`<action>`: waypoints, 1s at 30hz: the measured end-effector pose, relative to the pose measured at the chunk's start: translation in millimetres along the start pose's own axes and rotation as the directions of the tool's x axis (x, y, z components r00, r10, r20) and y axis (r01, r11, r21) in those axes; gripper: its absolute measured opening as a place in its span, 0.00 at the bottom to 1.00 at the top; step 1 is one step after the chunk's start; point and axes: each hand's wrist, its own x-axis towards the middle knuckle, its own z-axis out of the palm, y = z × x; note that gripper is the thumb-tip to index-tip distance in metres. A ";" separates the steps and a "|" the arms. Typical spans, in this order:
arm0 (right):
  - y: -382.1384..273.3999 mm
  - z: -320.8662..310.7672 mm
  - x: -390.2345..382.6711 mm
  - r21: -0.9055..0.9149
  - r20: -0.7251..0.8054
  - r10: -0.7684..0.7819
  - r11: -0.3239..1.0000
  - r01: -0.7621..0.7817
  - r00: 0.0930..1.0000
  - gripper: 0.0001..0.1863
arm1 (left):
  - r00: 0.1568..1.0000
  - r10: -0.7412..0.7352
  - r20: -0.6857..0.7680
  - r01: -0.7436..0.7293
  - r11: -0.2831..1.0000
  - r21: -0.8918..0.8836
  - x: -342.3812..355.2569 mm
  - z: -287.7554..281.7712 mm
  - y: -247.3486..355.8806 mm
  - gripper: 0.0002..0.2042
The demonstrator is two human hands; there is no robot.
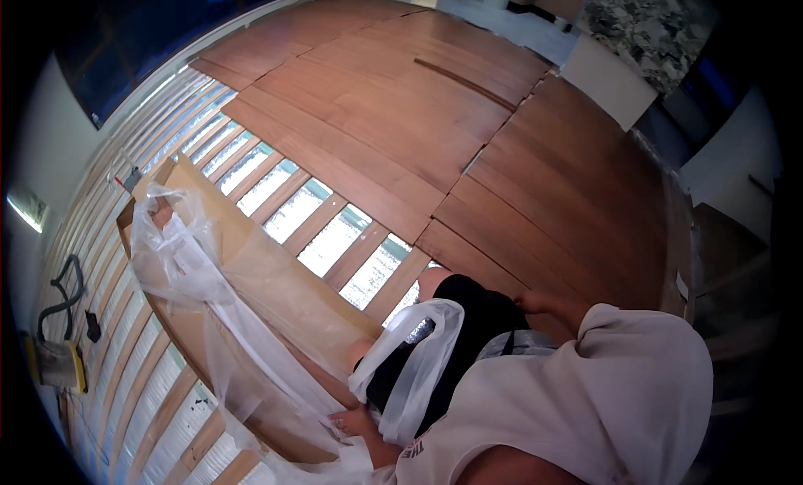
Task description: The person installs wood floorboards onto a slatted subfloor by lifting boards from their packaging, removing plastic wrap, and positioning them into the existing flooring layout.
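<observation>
My left hand [350, 420] is low in the view, at the near end of a long open cardboard box [276, 284] that lies across the bare joists. Its fingers are closed on a taut strip of clear plastic film [251, 343] that runs from the box. More of the film is bunched at the box's far end [171, 251] and draped over my left forearm [418, 359]. My right hand [535, 302] rests with spread fingers on the laid brown wood floor [535, 192], holding nothing. My knees in black shorts [468, 318] are between the hands.
Bare wooden joists with silver insulation [335, 234] run from the left to the edge of the laid boards. A yellow tool with a black hose [58, 359] sits at the far left. A loose thin strip [464, 84] lies on the far boards. A white panel [606, 79] and a stone counter [644, 17] stand at the upper right.
</observation>
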 end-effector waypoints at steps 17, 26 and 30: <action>-322.5 -83.0 36.5 0.111 -0.554 -0.446 0.797 0.593 0.703 0.14 | 0.892 -0.010 -0.452 0.000 1.000 -0.022 -42.8 -71.3 -12.1 0.62; -509.6 59.5 63.3 0.907 0.255 -0.520 0.422 -0.015 0.815 0.37 | 0.901 0.048 -0.431 -0.247 0.874 -0.419 -139.0 -206.1 118.6 0.41; -489.5 34.3 76.7 0.910 0.301 -0.500 0.404 -0.089 0.812 0.36 | 0.846 0.218 -0.486 -0.502 0.634 -0.588 -120.0 -172.5 66.3 0.21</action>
